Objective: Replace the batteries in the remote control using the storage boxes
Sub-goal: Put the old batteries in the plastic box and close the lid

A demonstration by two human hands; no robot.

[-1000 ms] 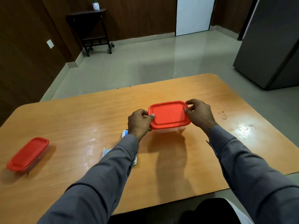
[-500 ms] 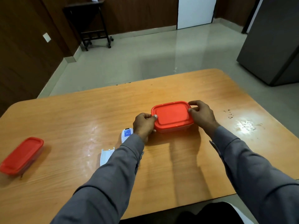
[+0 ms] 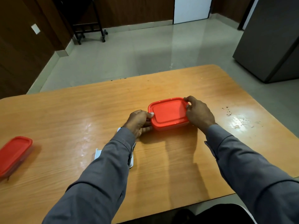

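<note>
A storage box with a red lid [image 3: 169,113] rests on the wooden table [image 3: 80,113] at its middle. My left hand [image 3: 140,122] grips the box's left end with the thumb on the lid's rim. My right hand [image 3: 198,113] holds the right end, fingers curled over the far corner. A second red-lidded box [image 3: 13,153] lies at the table's left edge. The white remote control [image 3: 131,159] is mostly hidden under my left sleeve. Its detached white battery cover [image 3: 97,153] peeks out beside the sleeve.
A dark cabinet [image 3: 273,38] stands on the floor beyond the table's right side. A dark wheeled stand [image 3: 87,28] is against the far wall. Small crumbs and a glossy patch [image 3: 237,120] mark the table right of the box.
The box was held slightly above the table and now rests on it, a little farther right. The head camera has tilted down. Both hands keep their grip.
</note>
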